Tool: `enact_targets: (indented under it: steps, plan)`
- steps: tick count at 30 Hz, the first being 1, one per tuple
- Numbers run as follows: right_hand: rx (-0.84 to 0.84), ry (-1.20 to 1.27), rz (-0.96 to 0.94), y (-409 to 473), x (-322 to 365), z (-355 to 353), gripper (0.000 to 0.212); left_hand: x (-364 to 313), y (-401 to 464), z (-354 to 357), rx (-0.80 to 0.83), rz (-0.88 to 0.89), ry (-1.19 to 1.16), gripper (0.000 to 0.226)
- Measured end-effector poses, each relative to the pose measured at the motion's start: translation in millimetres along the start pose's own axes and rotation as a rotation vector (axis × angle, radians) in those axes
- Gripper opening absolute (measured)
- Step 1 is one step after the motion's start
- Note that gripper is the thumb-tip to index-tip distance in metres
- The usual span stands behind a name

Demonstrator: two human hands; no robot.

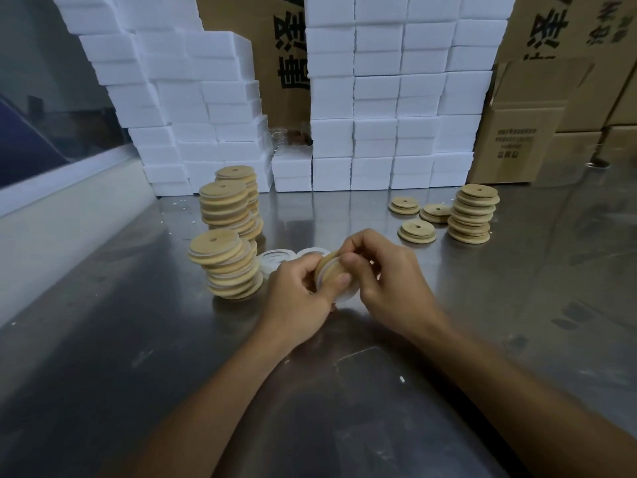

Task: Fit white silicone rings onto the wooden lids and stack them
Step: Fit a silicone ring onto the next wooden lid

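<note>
A round wooden lid (326, 264) is held on edge above the steel table (138, 339), gripped between my left hand (303, 294) and my right hand (382, 270). A white silicone ring (339, 298) hangs around its lower rim, under my left thumb. Loose white rings (272, 260) lie just behind my hands. Three stacks of ringed lids stand at the left: a near one (225, 263), a middle one (224, 208) and a far one (241, 181). A stack of bare lids (474, 213) stands at the right with three single lids (417, 231) beside it.
White foam boxes (372, 132) are piled in a wall along the back of the table. Brown cardboard cartons (524, 132) stand at the back right. A pale wall ledge (69, 201) runs along the left side.
</note>
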State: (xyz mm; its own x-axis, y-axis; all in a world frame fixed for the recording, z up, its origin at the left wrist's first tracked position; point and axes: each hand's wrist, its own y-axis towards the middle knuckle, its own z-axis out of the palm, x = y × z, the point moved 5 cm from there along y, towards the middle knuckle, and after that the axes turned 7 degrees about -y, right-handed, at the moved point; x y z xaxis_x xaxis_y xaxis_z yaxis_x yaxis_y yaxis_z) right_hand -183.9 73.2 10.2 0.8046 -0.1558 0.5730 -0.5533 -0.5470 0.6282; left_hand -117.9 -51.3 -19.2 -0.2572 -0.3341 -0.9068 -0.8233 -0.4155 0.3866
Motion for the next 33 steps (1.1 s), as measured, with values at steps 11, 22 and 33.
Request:
enact_targets:
  steps: [11,22,33]
  plan:
    - [-0.012,0.638,0.454,3.1,-16.4,4.4,0.016,-1.6,-0.7,-4.4,-0.082,-0.083,-0.291,0.015]
    - [0.003,0.807,0.576,-3.3,-21.4,14.0,0.023,4.5,-1.3,-6.3,-0.144,-0.233,-0.419,0.019]
    - [-0.015,0.049,0.059,0.2,-0.4,-3.1,0.009,-2.8,-5.8,10.0,0.034,0.006,0.082,0.022]
